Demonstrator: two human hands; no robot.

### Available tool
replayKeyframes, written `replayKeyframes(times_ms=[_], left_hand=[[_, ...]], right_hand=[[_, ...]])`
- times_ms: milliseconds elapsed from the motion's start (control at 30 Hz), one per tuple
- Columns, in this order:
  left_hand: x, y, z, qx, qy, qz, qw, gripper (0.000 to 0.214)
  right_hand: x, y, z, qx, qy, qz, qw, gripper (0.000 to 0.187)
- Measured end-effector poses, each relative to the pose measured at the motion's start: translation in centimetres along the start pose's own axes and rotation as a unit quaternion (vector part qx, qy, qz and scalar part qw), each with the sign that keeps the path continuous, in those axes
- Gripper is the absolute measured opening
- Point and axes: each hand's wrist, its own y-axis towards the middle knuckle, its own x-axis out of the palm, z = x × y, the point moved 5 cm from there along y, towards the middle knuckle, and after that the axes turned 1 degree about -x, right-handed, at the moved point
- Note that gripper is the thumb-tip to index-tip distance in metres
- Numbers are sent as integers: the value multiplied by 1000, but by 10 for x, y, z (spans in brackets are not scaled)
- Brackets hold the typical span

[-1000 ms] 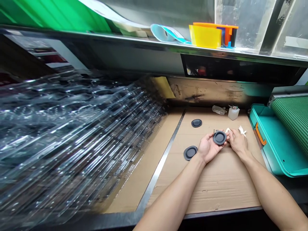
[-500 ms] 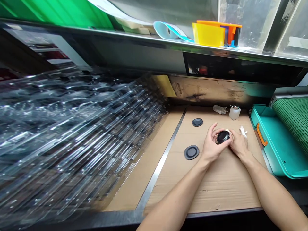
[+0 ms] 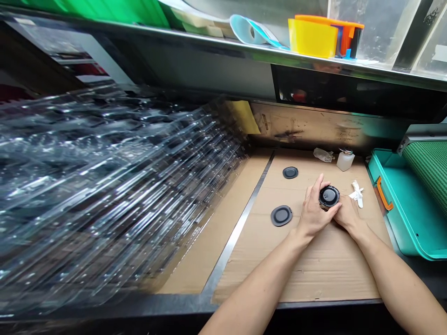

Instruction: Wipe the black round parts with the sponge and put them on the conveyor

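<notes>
Round black part [image 3: 329, 196] | left hand [image 3: 313, 210] | between thumb and fingers

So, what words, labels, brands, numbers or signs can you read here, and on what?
No text is readable.
Round black part in the left hand: faint mark on its face, too small to read.
Curled light-blue sheet: any print is too small to read.
Brownish metal panel: dark smudges, no legible lettering.
</notes>
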Motion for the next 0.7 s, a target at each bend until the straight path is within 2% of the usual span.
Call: replayKeyframes(times_ms=[133, 200, 267, 333, 400, 433, 467, 533, 600, 633, 700], left_hand=[[1, 1, 0, -93, -120, 8, 988, 90], [2, 3, -7, -174, -228, 31, 957, 77], [5, 4, -20, -278, -347, 58, 894, 51], [10, 5, -33, -379, -466, 54, 798, 33], [13, 8, -40, -443, -559, 30, 701, 39], [12, 9, -42, -458, -588, 23, 666, 43], [9, 11, -44, -467, -607, 24, 643, 45], [5, 13, -45, -473, -625, 34, 620, 46], [4, 13, -44, -473, -631, 37, 614, 46], [4, 13, -43, -471, -631, 36, 616, 46], [5, 13, -44, -466, -625, 30, 625, 46]], right_hand=[[2, 0, -2, 5, -12, -9, 1000, 23], [1, 1, -5, -6, -21, 2, 1000, 25], [-7, 1, -7, -28, -41, 54, 997, 33], [-22, 0, -3, -21, -75, 134, 988, 43], [-39, -2, 8, 33, -117, 201, 972, 45], [-46, -3, 16, 69, -136, 212, 965, 44], [-51, -3, 24, 105, -151, 204, 962, 43], [-54, 0, 41, 159, -168, 138, 963, 42], [-52, 4, 53, 182, -165, 66, 967, 37], [-51, 6, 57, 180, -157, 52, 970, 34], [-49, 10, 57, 150, -135, 67, 977, 30]])
